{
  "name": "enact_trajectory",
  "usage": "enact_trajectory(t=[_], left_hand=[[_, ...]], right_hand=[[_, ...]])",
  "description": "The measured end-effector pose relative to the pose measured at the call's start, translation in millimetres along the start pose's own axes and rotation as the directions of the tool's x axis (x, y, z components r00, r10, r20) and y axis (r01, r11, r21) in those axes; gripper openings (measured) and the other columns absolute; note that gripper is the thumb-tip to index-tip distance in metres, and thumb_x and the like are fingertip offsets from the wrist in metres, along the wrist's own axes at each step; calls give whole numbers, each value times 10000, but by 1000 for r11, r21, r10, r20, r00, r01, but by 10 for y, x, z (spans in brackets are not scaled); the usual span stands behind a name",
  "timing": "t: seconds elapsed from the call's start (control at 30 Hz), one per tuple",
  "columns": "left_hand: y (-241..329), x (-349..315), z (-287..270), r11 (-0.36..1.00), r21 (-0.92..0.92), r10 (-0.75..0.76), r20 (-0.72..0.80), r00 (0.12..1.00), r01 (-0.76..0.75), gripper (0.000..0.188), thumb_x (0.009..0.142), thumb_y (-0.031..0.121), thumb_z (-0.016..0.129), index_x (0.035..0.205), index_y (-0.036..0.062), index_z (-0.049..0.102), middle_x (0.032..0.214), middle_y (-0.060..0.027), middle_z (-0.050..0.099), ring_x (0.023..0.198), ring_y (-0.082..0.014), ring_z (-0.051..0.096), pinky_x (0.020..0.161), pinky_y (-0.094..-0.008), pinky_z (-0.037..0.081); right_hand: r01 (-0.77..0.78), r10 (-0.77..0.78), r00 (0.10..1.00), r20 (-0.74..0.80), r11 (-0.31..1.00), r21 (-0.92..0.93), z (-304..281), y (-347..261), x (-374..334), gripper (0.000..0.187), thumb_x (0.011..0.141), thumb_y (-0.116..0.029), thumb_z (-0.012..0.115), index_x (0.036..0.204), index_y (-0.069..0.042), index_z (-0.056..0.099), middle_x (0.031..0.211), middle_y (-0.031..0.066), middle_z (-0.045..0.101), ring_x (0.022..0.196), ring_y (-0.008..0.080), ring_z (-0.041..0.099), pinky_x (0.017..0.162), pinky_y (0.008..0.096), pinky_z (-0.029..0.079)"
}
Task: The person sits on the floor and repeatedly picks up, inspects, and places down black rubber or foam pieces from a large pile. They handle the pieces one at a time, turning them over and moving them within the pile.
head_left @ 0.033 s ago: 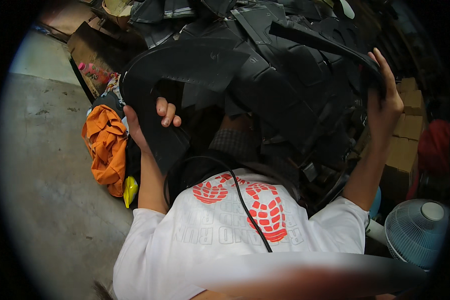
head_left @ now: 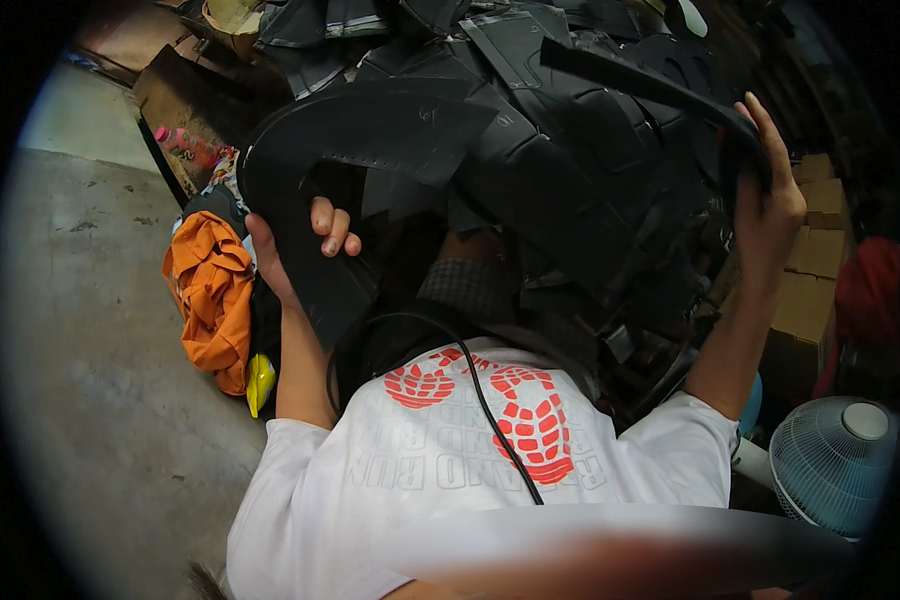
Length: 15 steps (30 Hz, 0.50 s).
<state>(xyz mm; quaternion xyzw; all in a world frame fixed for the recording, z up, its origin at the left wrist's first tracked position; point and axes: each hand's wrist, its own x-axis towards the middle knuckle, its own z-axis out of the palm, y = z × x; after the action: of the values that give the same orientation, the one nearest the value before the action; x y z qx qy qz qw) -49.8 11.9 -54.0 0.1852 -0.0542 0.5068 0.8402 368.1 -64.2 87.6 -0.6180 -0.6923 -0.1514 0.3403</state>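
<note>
My left hand [head_left: 334, 228] is closed around a black, curved, leather-like piece [head_left: 370, 125]. Its fingertips come out at the inner edge and the thumb lies along the outer edge. This piece bends in a wide hook shape, with a row of small holes and pale handwritten marks. Up at the right, my right hand [head_left: 770, 190] grips a second black curved piece [head_left: 650, 85], which is seen nearly edge-on as a band. Its fingers are partly hidden behind the material. Under and beyond both pieces lies a heap of black cut pieces [head_left: 570, 170], some with stitched or ridged lines.
Orange cloth [head_left: 210, 290] and a yellow item [head_left: 261, 382] are by my left arm, beside a grey concrete floor [head_left: 100, 340]. Cardboard boxes [head_left: 805, 300] are stacked at the right, above a fan [head_left: 832, 465]. A black cable [head_left: 490, 405] runs down my shirt.
</note>
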Motion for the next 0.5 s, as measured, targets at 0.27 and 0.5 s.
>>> enact_trajectory(t=[0.27,0.5], left_hand=[[15,45,-3,1000,2,-20,-11,1000,20,675,958,554,420,1378,26,388,889,-137,536,774,-217,526,784,-427,503],[13,50,31,1000,-1,7,4,1000,-7,672,960,567,397,1325,3,437,895,-139,546,776,-221,533,777,-439,507]], right_hand=[[86,-99,974,-201,993,-75,-35,103,135,375,908,-137,602,1277,-165,540,1250,20,618,1075,180,640,914,324,546],[-145,128,989,-71,910,-387,21,17,248,520,914,-147,595,1396,-263,438,1158,57,664,996,229,672,838,368,577]])
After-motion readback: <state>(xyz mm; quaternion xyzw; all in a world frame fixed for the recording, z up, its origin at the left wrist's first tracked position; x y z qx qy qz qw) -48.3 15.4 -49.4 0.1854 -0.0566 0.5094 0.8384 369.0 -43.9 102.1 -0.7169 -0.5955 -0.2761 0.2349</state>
